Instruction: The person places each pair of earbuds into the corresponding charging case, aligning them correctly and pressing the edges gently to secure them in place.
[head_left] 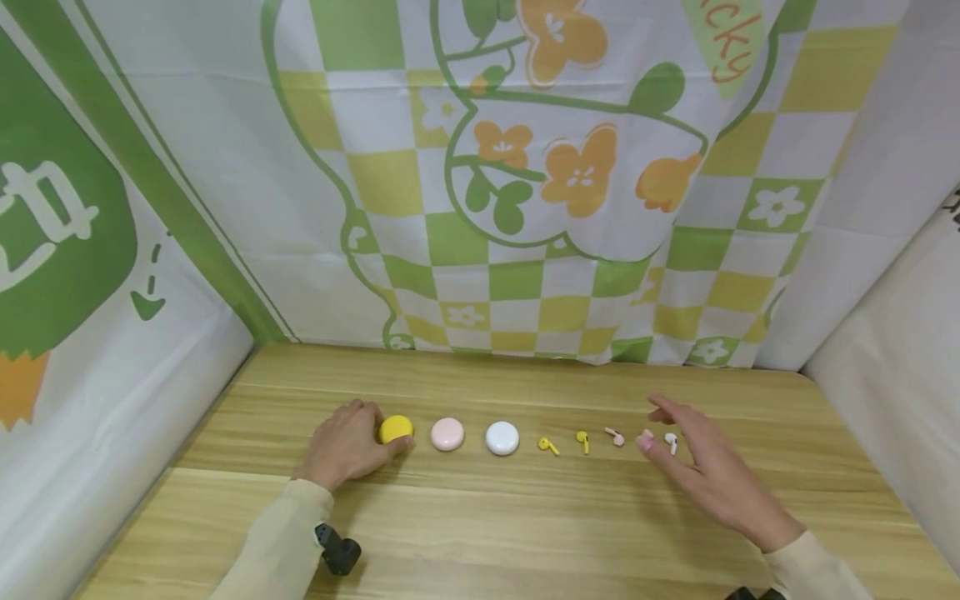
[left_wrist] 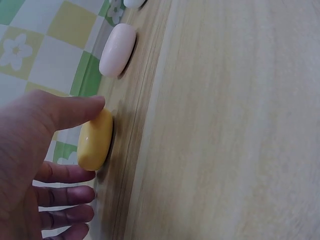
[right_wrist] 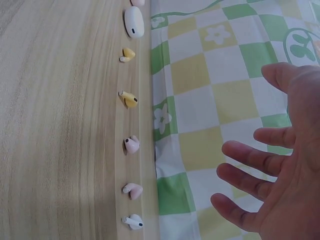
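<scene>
Checked cloth (head_left: 517, 279) backs a pale wood-grained table (head_left: 487, 533) in the head view; below and left of centre, the left hand (head_left: 341, 446) grips the yellow case (head_left: 395, 428), while at lower right a stray brush from the right hand (head_left: 705, 471) could scatter the small stemmed buds (head_left: 582, 437). Left wrist view: the case, at left, is glossy and pebble-round, so a loose pinch might let it slip. Right wrist view: the right hand, at right, spreads loosely, holding nothing.

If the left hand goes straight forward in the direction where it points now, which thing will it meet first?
The left hand would likely meet the yellow case first; its thumb seems to touch it, though depth is unclear.
</scene>
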